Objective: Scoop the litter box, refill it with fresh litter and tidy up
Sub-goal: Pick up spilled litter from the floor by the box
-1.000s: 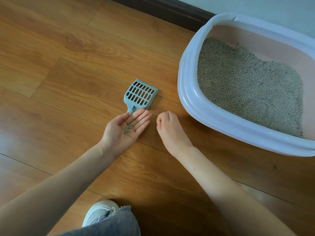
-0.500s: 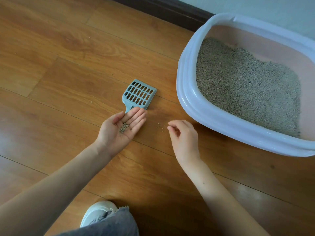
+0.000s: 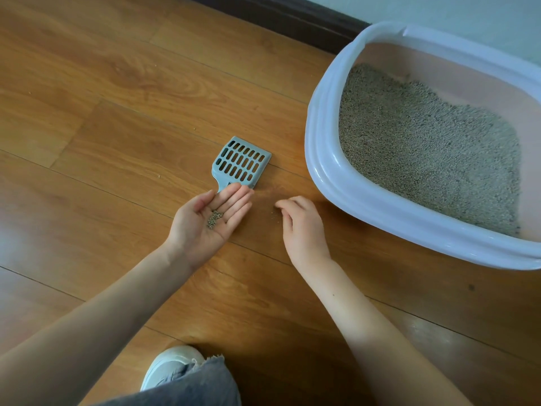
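since 0.5 s ago the right hand (image 3: 304,227) has slid a little toward the left hand (image 3: 209,222), its curled fingertips now down on the floor (image 3: 123,118) at a few loose grains (image 3: 274,215); whether they pinch any i cannot tell. left hand has stayed palm up, fingers straight and together, cupping a small heap of litter (image 3: 214,219), its fingertips over the scoop (image 3: 240,162) handle. hands are apart, with a narrow strip of bare floor between them. scoop lies flat, slotted head pointing away, near the box (image 3: 328,159) but not touching it. box sits at right, its pale rim close to the right hand, grey fill (image 3: 424,142) banked inside. wide wood planks lie open to the left and beyond the scoop. dark baseboard (image 3: 281,16) and pale wall (image 3: 468,13) close off the far edge. shoe (image 3: 169,364) and frayed jeans hem (image 3: 205,373) sit at the near edge.
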